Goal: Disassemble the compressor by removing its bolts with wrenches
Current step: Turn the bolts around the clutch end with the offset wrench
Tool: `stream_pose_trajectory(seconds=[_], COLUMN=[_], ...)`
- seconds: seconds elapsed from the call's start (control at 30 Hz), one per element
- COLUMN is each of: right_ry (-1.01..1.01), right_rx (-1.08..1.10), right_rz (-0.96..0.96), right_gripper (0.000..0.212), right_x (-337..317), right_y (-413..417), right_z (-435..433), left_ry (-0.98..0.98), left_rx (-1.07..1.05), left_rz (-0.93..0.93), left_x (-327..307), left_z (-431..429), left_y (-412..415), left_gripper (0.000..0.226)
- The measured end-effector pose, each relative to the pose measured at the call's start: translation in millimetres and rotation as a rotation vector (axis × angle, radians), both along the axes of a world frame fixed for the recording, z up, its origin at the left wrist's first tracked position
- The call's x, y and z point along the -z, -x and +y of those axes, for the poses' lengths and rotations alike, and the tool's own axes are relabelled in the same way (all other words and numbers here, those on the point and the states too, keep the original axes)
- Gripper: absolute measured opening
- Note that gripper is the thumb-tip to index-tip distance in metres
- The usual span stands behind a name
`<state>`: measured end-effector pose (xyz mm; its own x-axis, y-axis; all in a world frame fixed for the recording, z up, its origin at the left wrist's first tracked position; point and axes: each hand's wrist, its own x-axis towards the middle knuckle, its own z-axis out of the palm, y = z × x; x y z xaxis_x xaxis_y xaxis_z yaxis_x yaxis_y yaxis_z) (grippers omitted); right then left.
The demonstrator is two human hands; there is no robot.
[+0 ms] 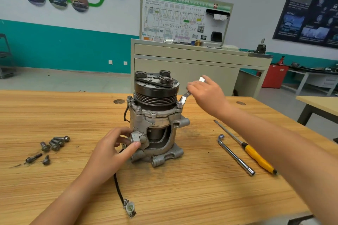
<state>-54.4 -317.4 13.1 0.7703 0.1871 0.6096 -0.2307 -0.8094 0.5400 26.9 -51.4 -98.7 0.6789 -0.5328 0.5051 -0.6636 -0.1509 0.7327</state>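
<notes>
pale striped wood makes up the workbench (164,197), with a teal-and-white workshop wall behind it. at the middle of the bench the right hand (206,95) has its fingers curled round the shaft of a flat steel wrench (184,97), whose far end pokes out above the knuckles. the wrench's lower end sits on a bolt (179,104) at the upper right ear of the compressor (155,115). the left hand (111,150) grips the compressor low on its near left side, thumb and fingers closed around a cast mounting lug (136,138). the compressor stands upright on end, its black grooved pulley (155,91) on top and a cut-away window in its housing facing the person. a black cable runs from its base towards the near edge and ends in a grey connector (129,208). to the left lies a cluster of loose bolts (54,143), with two more bolts (33,158) nearer the person. to the right, an l-shaped socket wrench (235,155) lies just beside a yellow-handled screwdriver (256,155). beyond the bench stands a grey cabinet carrying a wiring-diagram board (184,22).
</notes>
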Motion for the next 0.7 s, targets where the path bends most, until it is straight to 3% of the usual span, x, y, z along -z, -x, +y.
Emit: stream_pose_trajectory(seconds=[0.17,0.3,0.37,0.43,0.57,0.7], right_ry=[-0.185,-0.596,-0.695,-0.632,-0.389,-0.340], right_rx=[-0.165,-0.049,-0.087,-0.032,0.336,0.470], right_rz=[-0.109,-0.244,-0.247,-0.177,0.117,0.292], right_gripper=[0.018,0.033,0.038,0.039,0.048,0.060], right_x=[4,-11,-13,-14,-6,-6], right_y=[-21,9,33,60,88,85], right_z=[12,21,32,46,66,78], left_ry=[-0.006,-0.003,-0.001,-0.002,-0.002,-0.012], left_rx=[-0.011,-0.014,-0.012,-0.011,-0.007,-0.002], left_rz=[0.012,0.027,0.024,0.025,0.019,0.014], left_x=[2,5,6,6,4,4], left_z=[-1,0,-1,-1,-1,0], left_y=[-1,-3,-4,-4,-3,-3], left_gripper=[0.028,0.026,0.025,0.025,0.026,0.025])
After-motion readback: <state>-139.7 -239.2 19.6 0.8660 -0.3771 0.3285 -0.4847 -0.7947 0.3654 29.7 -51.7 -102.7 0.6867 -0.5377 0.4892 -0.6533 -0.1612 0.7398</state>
